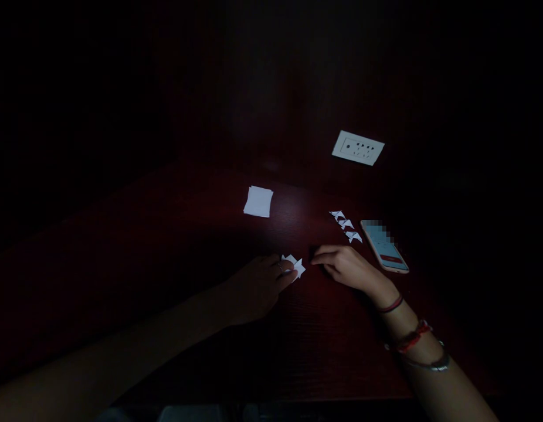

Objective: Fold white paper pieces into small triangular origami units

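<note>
Three folded papers (346, 224) look finished, the nearly closed left hand (263, 287) grips a spiky piece (299, 268) (the loosely curled right hand (345, 267) seems empty), and flat sheets (258, 202) lie stacked, unfolded.

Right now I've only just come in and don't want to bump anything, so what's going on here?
A person's left hand holds a folded white paper piece over the dark red table. The right hand is just beside it, not touching it. Beyond the right hand, three small folded paper shapes lie in a row near a phone. Square white sheets lie farther back.
</note>
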Action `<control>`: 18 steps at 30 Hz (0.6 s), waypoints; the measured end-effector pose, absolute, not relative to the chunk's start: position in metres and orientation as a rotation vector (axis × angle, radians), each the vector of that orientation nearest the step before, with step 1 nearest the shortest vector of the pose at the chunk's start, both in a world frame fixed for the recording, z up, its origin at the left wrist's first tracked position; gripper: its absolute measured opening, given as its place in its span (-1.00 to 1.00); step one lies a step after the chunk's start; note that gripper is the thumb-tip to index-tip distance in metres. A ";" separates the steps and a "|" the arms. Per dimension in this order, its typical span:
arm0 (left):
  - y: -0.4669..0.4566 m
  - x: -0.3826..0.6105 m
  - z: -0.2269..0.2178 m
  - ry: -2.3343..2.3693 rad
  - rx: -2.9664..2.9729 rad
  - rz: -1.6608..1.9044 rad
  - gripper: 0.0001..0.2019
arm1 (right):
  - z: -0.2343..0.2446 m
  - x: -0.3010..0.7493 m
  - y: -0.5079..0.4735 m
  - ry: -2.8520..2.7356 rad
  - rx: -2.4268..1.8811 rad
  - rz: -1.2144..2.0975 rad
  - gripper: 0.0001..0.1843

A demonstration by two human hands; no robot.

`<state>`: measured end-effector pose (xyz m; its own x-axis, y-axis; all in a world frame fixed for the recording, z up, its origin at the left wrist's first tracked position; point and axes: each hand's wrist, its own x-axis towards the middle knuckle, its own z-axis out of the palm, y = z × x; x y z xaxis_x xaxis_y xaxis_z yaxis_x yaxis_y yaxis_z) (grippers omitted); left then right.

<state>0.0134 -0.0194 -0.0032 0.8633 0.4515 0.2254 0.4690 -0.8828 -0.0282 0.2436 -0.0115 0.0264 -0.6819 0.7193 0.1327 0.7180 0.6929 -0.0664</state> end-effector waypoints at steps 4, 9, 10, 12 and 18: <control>-0.021 0.014 0.002 -0.738 -2.958 -0.319 -0.54 | 0.026 0.237 -0.014 -2.721 -1.120 0.032 -0.58; -0.022 0.015 0.007 -0.740 -2.970 -0.303 -0.52 | 0.027 0.229 -0.017 -2.786 -1.107 0.038 -0.58; -0.022 0.015 0.007 -0.740 -2.967 -0.305 -0.52 | 0.027 0.229 -0.017 -2.791 -1.113 0.034 -0.58; -0.023 0.014 0.008 -0.746 -2.967 -0.305 -0.53 | 0.027 0.229 -0.018 -2.792 -1.117 0.030 -0.58; -0.022 0.014 0.006 -0.743 -2.967 -0.337 -0.54 | 0.028 0.231 -0.016 -2.816 -1.123 -0.007 -0.58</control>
<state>0.0136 -0.0220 0.0056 0.8596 0.4580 0.2267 0.4721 -0.8815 -0.0094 0.2313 -0.0164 0.0280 -0.7204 0.6857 0.1036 0.6863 0.7265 -0.0363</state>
